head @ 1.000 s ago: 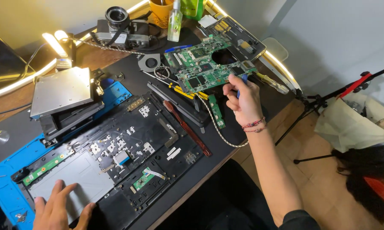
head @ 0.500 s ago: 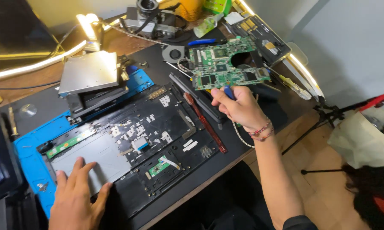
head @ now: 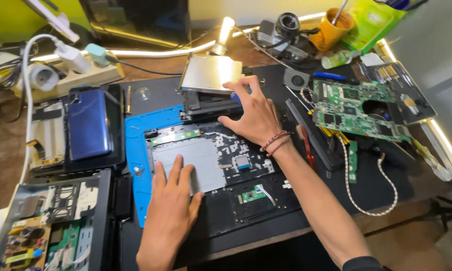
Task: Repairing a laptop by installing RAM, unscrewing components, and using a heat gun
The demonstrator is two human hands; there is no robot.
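My right hand has left the green motherboard at three o'clock and now rests spread, holding nothing, on the laptop palmrest shell, perhaps touching the optical drive. My left hand stays flat on its grey touchpad plate.

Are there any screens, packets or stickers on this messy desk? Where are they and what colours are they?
Phone: left of the blue mat, lying flat, a dark blue glossy rectangle, its screen off or face down.
Green packet: top right corner, beside the orange cup, bright green and flat.
Small bottle: lying on its side below the cup, clear green with a pale label.
Dark monitor: top middle, black, not lit.
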